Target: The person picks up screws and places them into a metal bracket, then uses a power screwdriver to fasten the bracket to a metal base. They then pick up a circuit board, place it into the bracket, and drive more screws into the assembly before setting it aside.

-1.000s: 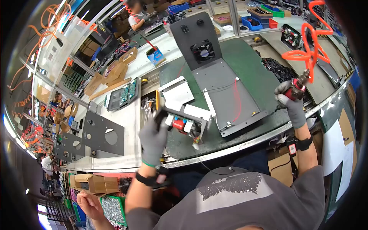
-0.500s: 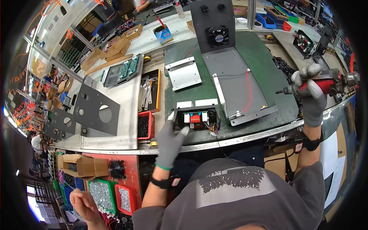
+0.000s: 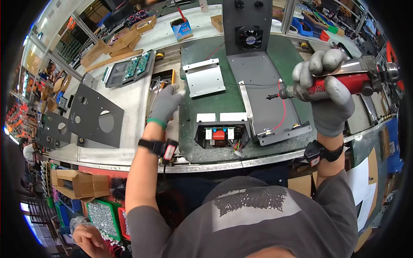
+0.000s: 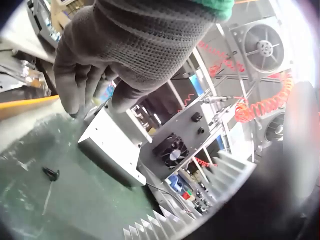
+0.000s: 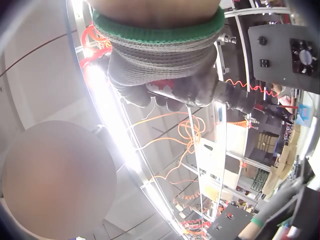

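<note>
My gloved left hand (image 3: 165, 103) is over the left edge of the green mat, beside a silver metal bracket (image 3: 204, 77). In the left wrist view its fingers (image 4: 70, 87) hang down near the bracket (image 4: 112, 145), with nothing visible between them. My gloved right hand (image 3: 327, 81) grips a red air screwdriver (image 3: 350, 84), raised over the right side, its bit pointing left. Below the bracket sits a black housing (image 3: 198, 135) with a red component (image 3: 219, 136) and loose wires. Right of it, a grey panel chassis (image 3: 258, 71) stands with its fan plate (image 3: 245, 21) upright.
An orange-edged tray of metal parts (image 3: 161, 81) lies behind the left hand. Farther left are a vented panel with green boards (image 3: 129, 71) and grey cut-out plates (image 3: 94, 116). A blue box (image 3: 181, 30) stands at the back. Another person's hand (image 3: 88, 238) shows at lower left.
My left hand set the black housing down on the mat, released it, then moved up and left toward the tray and bracket. The screwdriver in my right hand swung to point left and moved inward.
</note>
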Tool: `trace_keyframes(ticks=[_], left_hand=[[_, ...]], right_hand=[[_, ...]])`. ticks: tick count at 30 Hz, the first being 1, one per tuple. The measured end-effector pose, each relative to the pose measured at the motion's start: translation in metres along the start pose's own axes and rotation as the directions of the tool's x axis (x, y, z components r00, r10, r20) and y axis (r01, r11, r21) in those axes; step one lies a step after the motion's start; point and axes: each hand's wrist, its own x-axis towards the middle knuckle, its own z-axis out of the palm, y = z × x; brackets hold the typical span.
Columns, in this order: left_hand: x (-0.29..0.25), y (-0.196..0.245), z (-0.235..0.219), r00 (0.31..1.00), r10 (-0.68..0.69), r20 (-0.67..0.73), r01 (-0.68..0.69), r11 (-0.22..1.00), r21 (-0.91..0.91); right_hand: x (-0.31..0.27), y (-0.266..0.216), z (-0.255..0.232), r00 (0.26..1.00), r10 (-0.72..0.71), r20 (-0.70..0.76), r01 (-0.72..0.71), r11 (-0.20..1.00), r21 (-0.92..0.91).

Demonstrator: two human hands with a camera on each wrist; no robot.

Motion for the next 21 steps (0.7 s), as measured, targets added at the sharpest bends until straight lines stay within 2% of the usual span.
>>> trace_keyframes(ticks=[1,3,4,6,7,9,10,11,13,14,15,17,19,20,21], left_hand=[[0.018,0.0,0.008,1.0,-0.001,-0.006,0.001,1.0,-0.015],[0.048,0.002,0.026,0.991,-0.132,0.024,0.132,0.991,-0.002],[0.061,-0.001,0.035,0.991,-0.131,0.019,0.131,0.991,-0.014],[0.087,-0.01,0.052,0.988,-0.11,-0.105,0.132,0.962,0.238],[0.094,-0.016,0.055,0.989,-0.103,-0.102,0.125,0.964,0.236],[0.088,-0.015,0.053,0.999,0.006,-0.041,-0.001,0.993,0.116],[0.079,-0.009,0.048,0.995,-0.079,0.059,0.084,0.992,-0.091],[0.07,-0.002,0.046,0.996,-0.073,0.053,0.084,0.967,-0.242],[0.08,-0.001,0.044,0.993,-0.115,0.025,0.117,0.948,-0.295],[0.071,0.005,0.038,0.998,-0.048,0.048,0.066,0.86,-0.505],[0.053,0.024,0.029,0.999,-0.03,0.039,0.048,0.784,-0.619],[0.039,0.032,0.011,0.998,-0.003,0.06,0.041,0.77,-0.637],[0.007,0.047,-0.005,0.992,0.117,0.053,-0.043,0.689,-0.723],[-0.018,0.067,-0.016,0.982,0.173,0.075,-0.072,0.713,-0.698],[-0.028,0.069,-0.019,0.977,0.18,0.116,-0.032,0.659,-0.751]], right_hand=[[0.003,0.003,0.003,1.0,-0.01,0.019,0.01,1.0,0.012],[0.009,0.006,0.014,0.999,-0.02,0.035,0.019,1.0,0.002],[0.01,0.008,0.017,0.999,-0.006,0.048,0.005,1.0,0.021],[0.01,0.011,0.024,0.998,0.019,0.055,-0.022,0.998,0.063],[0.008,0.011,0.027,0.999,0.036,0.029,-0.038,0.998,0.051],[0.006,0.01,0.037,0.991,0.112,-0.069,-0.115,0.992,-0.048],[0.005,0.012,0.038,0.99,0.111,-0.083,-0.115,0.992,-0.053],[0.005,0.013,0.038,0.989,0.114,-0.09,-0.119,0.991,-0.058],[0.004,0.014,0.037,0.987,0.121,-0.11,-0.128,0.99,-0.065],[0.006,0.014,0.037,0.991,0.101,-0.09,-0.108,0.991,-0.079],[0.007,0.012,0.036,0.994,0.083,-0.065,-0.088,0.992,-0.094],[0.006,0.005,0.037,0.988,0.11,-0.104,-0.123,0.985,-0.12],[0.009,0.001,0.036,0.999,0.038,-0.032,-0.041,0.991,-0.126],[0.011,-0.001,0.03,0.999,-0.004,0.054,0.011,0.992,-0.129],[0.012,-0.004,0.029,0.999,-0.004,0.041,0.009,0.991,-0.131]])
